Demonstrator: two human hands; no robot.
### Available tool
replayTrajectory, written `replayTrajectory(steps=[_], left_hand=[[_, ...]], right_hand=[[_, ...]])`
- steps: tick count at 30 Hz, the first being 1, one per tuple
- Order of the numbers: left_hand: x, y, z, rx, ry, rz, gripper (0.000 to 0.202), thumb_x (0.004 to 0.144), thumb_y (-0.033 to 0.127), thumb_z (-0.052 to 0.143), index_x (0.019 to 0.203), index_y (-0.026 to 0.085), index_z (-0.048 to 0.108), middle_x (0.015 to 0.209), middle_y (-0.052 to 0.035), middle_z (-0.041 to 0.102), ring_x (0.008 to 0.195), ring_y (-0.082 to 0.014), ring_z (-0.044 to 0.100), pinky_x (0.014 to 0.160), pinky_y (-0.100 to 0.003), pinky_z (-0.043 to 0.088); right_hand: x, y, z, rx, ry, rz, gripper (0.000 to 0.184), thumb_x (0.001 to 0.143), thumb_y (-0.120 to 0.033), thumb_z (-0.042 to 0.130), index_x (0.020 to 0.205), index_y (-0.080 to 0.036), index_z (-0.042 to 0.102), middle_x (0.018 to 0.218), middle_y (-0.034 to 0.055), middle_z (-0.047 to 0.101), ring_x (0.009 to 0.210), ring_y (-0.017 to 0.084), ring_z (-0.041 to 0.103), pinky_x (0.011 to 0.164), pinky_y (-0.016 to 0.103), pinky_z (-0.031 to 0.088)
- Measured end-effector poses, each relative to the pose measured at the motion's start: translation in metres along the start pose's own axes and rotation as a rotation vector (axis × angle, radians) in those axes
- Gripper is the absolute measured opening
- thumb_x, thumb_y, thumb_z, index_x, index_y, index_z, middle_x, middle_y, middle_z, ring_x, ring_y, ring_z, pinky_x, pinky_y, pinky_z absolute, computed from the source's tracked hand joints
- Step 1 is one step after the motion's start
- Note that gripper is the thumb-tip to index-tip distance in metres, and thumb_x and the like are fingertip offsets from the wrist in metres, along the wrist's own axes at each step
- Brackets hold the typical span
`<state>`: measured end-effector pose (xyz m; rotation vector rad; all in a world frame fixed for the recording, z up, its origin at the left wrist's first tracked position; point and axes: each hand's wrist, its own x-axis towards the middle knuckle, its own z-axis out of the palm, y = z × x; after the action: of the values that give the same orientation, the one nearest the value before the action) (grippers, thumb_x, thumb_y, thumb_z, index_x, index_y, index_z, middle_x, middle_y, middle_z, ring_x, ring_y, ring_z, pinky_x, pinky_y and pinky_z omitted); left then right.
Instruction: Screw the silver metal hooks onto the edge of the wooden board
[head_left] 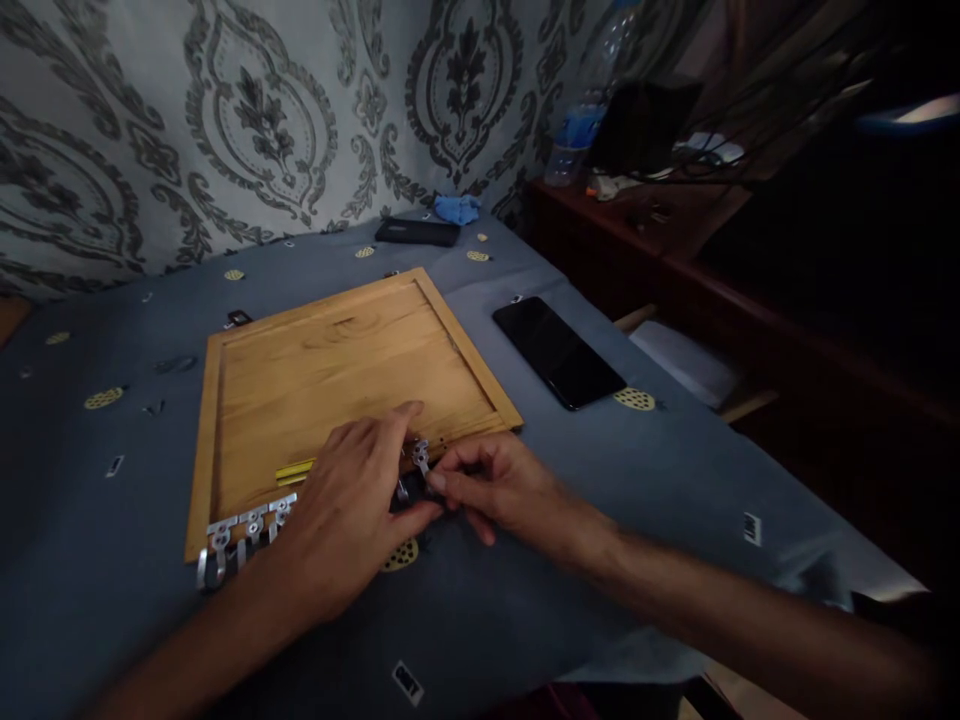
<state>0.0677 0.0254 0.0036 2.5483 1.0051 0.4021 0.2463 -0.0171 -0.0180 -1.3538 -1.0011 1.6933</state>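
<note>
A wooden framed board (322,370) lies flat on the table, with metal hooks (253,527) along its near edge. My left hand (349,510) lies across that edge, thumb apart from the fingers, hiding part of the row; I see nothing held in it. Beside it, my right hand (487,485) pinches a single metal hook (421,462) at the board's near right part. The lower end of this hook is hidden by my fingertips. A yellow strip (294,471) rests on the board, partly under my left hand.
A black smartphone (559,352) lies right of the board. Behind it are a dark flat case (418,232) and a crumpled blue cloth (457,208). Small screws (154,408) lie to the left. A plastic bottle (574,135) stands on the dark wooden furniture (600,225) at right.
</note>
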Motion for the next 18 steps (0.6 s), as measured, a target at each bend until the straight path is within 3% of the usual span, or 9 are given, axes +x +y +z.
replayTrajectory(steps=[12,18], left_hand=[[0.001,0.002,-0.002,0.068,0.049,0.043,0.07,0.078,0.026,0.079,0.133,0.026,0.036,0.118,-0.0092,0.065,0.11,-0.032,0.062,0.089,-0.049,0.051],[-0.002,-0.004,-0.02,0.181,0.002,-0.066,0.069,0.081,0.045,0.076,0.136,0.025,0.039,0.103,-0.0064,0.068,0.097,-0.0313,0.064,0.084,-0.048,0.051]], right_hand=[[0.002,0.003,-0.002,-0.007,-0.022,0.012,0.026,0.085,-0.019,0.062,0.059,-0.017,0.058,0.048,-0.0073,0.051,0.032,0.002,0.042,0.035,0.017,0.027],[0.002,0.001,-0.002,-0.024,-0.028,0.026,0.025,0.082,-0.024,0.066,0.06,-0.017,0.058,0.05,-0.0072,0.052,0.032,0.002,0.042,0.034,0.018,0.025]])
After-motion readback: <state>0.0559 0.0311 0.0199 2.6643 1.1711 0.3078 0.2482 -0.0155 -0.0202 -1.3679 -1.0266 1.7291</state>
